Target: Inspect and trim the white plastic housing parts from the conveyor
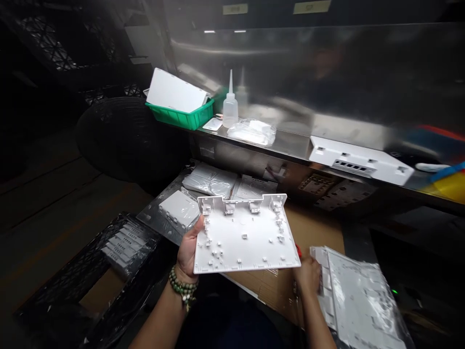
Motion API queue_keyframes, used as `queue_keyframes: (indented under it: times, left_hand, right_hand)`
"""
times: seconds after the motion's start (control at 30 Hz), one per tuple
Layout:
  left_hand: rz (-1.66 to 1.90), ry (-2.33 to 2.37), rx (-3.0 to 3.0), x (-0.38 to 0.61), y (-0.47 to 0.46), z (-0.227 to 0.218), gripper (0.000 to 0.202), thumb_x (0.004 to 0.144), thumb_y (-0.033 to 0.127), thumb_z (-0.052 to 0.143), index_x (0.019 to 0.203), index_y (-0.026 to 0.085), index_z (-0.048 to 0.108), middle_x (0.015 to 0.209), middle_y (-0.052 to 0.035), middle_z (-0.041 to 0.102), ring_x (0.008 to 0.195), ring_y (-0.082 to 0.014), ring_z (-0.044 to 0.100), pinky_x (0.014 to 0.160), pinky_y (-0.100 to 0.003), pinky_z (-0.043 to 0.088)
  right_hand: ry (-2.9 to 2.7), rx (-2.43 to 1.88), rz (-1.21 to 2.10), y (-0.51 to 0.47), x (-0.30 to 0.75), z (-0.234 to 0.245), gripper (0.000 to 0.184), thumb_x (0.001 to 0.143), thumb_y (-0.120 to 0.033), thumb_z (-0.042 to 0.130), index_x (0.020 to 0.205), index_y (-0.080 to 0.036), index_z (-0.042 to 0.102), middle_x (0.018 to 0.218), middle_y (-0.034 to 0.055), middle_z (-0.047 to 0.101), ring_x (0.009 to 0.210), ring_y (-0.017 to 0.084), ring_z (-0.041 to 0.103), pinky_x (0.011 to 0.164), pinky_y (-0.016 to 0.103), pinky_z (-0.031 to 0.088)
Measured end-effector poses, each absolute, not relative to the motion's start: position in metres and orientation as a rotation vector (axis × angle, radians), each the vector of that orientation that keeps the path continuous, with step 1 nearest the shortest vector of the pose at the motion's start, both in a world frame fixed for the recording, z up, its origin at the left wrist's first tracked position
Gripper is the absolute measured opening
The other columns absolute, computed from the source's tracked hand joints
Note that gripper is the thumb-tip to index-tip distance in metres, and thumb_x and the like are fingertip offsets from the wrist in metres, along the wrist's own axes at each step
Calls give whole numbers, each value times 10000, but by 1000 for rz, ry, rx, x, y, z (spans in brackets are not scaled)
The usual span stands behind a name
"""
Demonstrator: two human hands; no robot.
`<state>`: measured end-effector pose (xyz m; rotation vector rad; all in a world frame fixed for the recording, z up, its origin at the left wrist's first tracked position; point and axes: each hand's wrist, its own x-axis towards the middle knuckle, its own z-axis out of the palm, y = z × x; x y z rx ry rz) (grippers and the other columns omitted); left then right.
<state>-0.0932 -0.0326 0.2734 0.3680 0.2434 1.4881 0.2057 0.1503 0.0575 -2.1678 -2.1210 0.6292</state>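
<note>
My left hand (188, 252) grips the left edge of a flat white plastic housing panel (245, 235), inner side up, with clips and pegs showing. It is held level above a cardboard box (312, 232). My right hand (308, 276) rests closed on the edge of a stack of similar white panels in clear plastic wrap (358, 298) at the lower right. A beaded bracelet is on my left wrist.
A steel shelf (290, 143) carries a green basket (181, 116) with a white part, a squeeze bottle (230, 104), a plastic bag (252, 131) and a white housing (358, 162). Wrapped white parts (209, 182) lie below. A black crate (123, 252) and a black fan (127, 138) stand left.
</note>
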Motion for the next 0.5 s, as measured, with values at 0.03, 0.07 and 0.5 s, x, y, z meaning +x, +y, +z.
queue_keyframes:
  times: [0.03,0.07,0.5]
  left_hand:
    - [1517,246,365,-94,-33,274,729,1035,592,269,1620,158,300,1620,-181,404,1527,-385,297,1267,-586,99]
    - [1544,250,361,-95,-34,275,726,1036,585,261,1623,159,289,1622,-181,400,1526,-384,301,1267,-586,96]
    - [1849,607,-15,-108,-70,276,784,974,709,369,1573,204,404,1455,-160,624,1408,-379,513,1200,-580,328]
  right_hand:
    - [-2115,-2219,660,149,212,52,529,1001,-339,413,1367,30,511,1379,367,528,1282,431,575,1001,539,484]
    - [-2115,-2257,698,148,217,47,542,994,-350,383,1350,35,521,1347,375,549,1242,441,605,967,545,497]
    - [-1749,-1931,1100,150,238,56,532,759,-624,411,1086,-267,631,1004,144,749,1019,405,729,768,541,609]
